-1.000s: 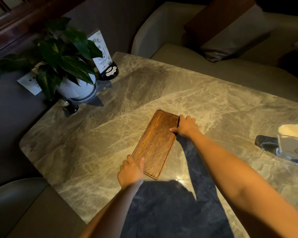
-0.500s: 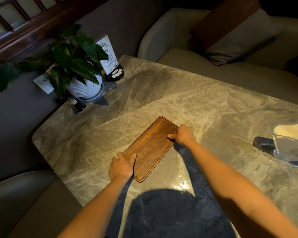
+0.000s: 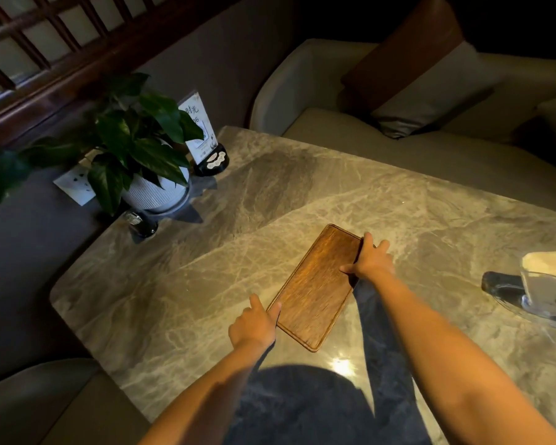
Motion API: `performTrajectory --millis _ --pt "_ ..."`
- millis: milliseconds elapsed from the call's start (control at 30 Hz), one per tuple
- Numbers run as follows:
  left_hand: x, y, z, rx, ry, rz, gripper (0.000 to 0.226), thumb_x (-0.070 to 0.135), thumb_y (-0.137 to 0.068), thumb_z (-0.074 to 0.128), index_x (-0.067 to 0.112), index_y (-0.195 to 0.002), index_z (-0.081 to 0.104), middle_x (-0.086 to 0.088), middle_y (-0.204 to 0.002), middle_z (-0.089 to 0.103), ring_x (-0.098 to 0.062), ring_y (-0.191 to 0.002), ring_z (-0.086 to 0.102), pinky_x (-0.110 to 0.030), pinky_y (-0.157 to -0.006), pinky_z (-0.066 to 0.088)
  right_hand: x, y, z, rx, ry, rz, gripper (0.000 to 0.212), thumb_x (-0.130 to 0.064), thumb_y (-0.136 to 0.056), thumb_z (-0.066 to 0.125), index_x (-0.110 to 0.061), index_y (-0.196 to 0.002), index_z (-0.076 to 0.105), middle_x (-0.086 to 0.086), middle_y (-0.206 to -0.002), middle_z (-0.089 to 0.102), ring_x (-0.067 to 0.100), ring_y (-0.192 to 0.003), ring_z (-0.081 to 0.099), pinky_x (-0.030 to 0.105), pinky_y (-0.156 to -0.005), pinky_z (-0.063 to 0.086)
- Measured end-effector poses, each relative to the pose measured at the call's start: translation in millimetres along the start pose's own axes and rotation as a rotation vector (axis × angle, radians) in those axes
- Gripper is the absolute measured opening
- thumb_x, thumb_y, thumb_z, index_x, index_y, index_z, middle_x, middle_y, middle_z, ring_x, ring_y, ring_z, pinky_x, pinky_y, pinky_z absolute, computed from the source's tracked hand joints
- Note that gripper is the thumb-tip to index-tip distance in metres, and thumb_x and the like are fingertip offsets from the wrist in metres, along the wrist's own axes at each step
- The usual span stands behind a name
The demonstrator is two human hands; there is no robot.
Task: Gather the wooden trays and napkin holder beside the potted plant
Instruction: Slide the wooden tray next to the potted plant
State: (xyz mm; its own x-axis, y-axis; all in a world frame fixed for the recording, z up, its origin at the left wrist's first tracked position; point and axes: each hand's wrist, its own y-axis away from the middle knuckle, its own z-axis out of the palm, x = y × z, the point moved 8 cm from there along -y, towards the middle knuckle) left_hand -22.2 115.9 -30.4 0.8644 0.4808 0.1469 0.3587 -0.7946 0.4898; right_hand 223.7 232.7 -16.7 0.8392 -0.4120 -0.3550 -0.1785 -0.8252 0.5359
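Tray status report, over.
Both hands on tray edges, flat mid-table. Plant far left corner. Path clear. Napkin holder at right.

I have 1 view, from the camera worn on the person's head. It looks forward and steeply down across the marble table [image 3: 398, 200], from the near edge where both forearms enter at the bottom of the frame. The lens is wide, so the table edges bow and the horizon tilts. It sits close over the wooden tray [image 3: 318, 284] at centre. The potted plant [image 3: 142, 155] stands far left at the table's corner, the napkin holder [image 3: 546, 284] is cut by the right edge, and the sofa [image 3: 382, 130] fills the top.
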Motion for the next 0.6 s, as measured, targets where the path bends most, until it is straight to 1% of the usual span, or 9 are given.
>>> performTrajectory --millis 67,133,233,300,467,600 --pt "6 0 8 -0.040 0.031 0.024 0.057 0.057 -0.091 0.025 0.013 -0.127 0.033 -0.015 -0.115 0.064 -0.034 -0.104 0.061 -0.041 -0.086 0.048 1 -8 -4 -0.025 -0.009 0.021 0.094 -0.037 -0.075 0.076 -0.021 -0.145 0.015 0.020 -0.142 0.026 0.043 -0.125 0.040 0.049 -0.101 0.043" --pt "13 2 12 -0.051 0.046 0.053 0.056 0.057 -0.091 0.026 0.014 -0.125 0.034 -0.015 -0.117 0.063 -0.033 -0.105 0.060 -0.040 -0.086 0.047 2 -13 -7 -0.039 -0.010 0.037 0.090 -0.039 -0.072 0.077 -0.017 -0.142 0.024 0.020 -0.139 0.031 0.042 -0.125 0.041 0.050 -0.103 0.041" --pt "20 4 14 -0.058 0.042 0.068 0.058 0.056 -0.091 0.030 0.012 -0.127 0.033 -0.015 -0.120 0.061 -0.032 -0.106 0.060 -0.039 -0.084 0.047 2 -16 -8 -0.055 0.017 0.060 0.083 -0.043 -0.071 0.077 -0.012 -0.133 0.033 0.019 -0.137 0.036 0.040 -0.126 0.040 0.050 -0.104 0.039" --pt "21 2 14 -0.075 0.058 0.054 0.058 0.056 -0.091 0.032 0.011 -0.128 0.031 -0.015 -0.120 0.061 -0.032 -0.106 0.060 -0.039 -0.084 0.047 1 -16 -8 -0.056 0.011 0.070 0.081 -0.042 -0.071 0.078 -0.011 -0.132 0.034 0.020 -0.136 0.038 0.040 -0.126 0.040 0.051 -0.104 0.039" --pt "13 -9 9 -0.091 0.141 -0.002 0.062 0.054 -0.090 0.037 0.008 -0.131 0.027 -0.019 -0.124 0.057 -0.036 -0.111 0.056 -0.043 -0.086 0.046 -4 -14 0 -0.044 -0.038 0.112 0.085 -0.041 -0.071 0.078 -0.008 -0.134 0.031 0.024 -0.137 0.036 0.041 -0.127 0.040 0.049 -0.105 0.039" --pt "-7 -28 -4 -0.088 0.239 -0.039 0.061 0.052 -0.089 0.040 0.008 -0.130 0.030 -0.022 -0.125 0.055 -0.038 -0.114 0.053 -0.045 -0.088 0.045 -22 -11 10 -0.034 -0.041 0.125 0.084 -0.043 -0.072 0.076 -0.007 -0.133 0.031 0.025 -0.137 0.036 0.041 -0.125 0.043 0.048 -0.101 0.042"
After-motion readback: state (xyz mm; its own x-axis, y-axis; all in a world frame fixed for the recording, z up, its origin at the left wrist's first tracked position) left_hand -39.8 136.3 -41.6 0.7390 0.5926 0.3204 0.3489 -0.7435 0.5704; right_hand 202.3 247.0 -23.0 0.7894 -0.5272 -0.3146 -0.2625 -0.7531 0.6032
